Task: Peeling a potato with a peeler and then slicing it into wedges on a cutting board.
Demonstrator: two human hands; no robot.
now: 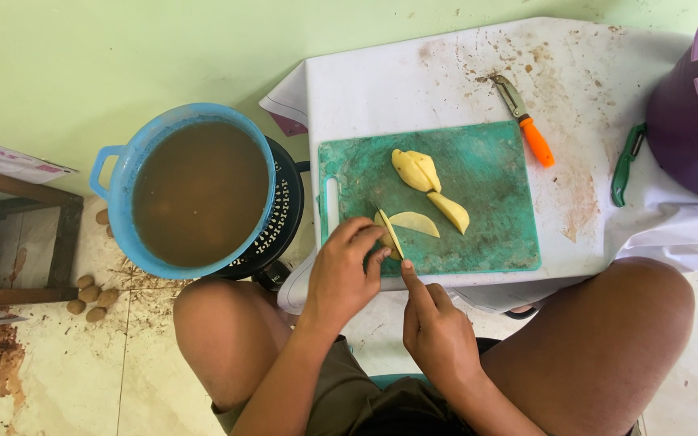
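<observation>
My left hand point(342, 274) pins a peeled potato piece point(384, 227) at the near left of the green cutting board point(490, 234). In my right hand point(438, 331) is a knife point(390, 232), forefinger laid along its back, blade edge-on through that piece. A thin potato slice point(414, 223) lies just right of the blade. Further back on the board rest a potato wedge point(449, 211) and two stacked potato halves point(415, 169).
The board lies on a stained white table point(446, 73). An orange-handled peeler point(527, 125) and a green-handled peeler point(625, 165) lie beyond it, next to a purple bucket point(688, 129). A blue tub of brown water point(195, 190) sits on a black basket at left, small potatoes point(90, 295) on the floor.
</observation>
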